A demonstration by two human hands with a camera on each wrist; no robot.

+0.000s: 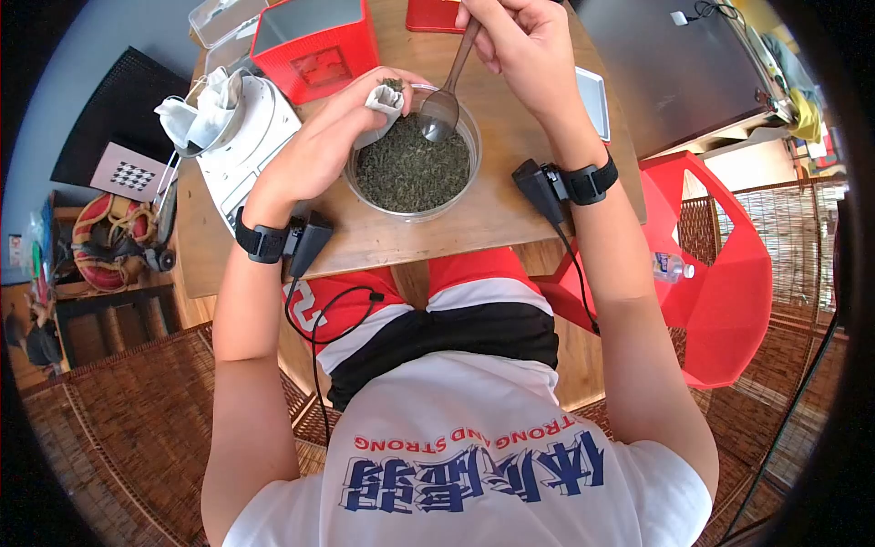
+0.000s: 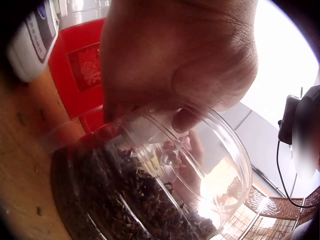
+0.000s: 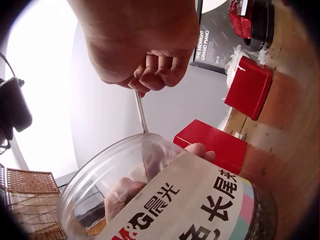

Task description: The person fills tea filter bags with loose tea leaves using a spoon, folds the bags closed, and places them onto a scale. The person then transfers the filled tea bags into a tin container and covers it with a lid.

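A clear round tub [image 1: 415, 214] of dark dried leaves stands near the table's front edge. My left hand [image 1: 314, 137] holds a small white pouch [image 1: 384, 100] over the tub's left side, with some leaves at its mouth. My right hand [image 1: 529, 46] grips the handle of a dark spoon [image 1: 439, 111], whose bowl is over the leaves beside the pouch. The left wrist view shows the left hand [image 2: 180, 55] at the tub's rim [image 2: 240, 150]. In the right wrist view, the right hand [image 3: 145, 45] has curled fingers above the labelled tub [image 3: 200, 200].
On the left, a white scale [image 1: 241, 173] bears a metal bowl with white pouches [image 1: 214, 105]. A red box [image 1: 319, 55] stands behind my left hand, a red lid [image 1: 434, 15] at the back. A white tray [image 1: 592, 102] lies right; a red chair [image 1: 729, 319] is beside the table.
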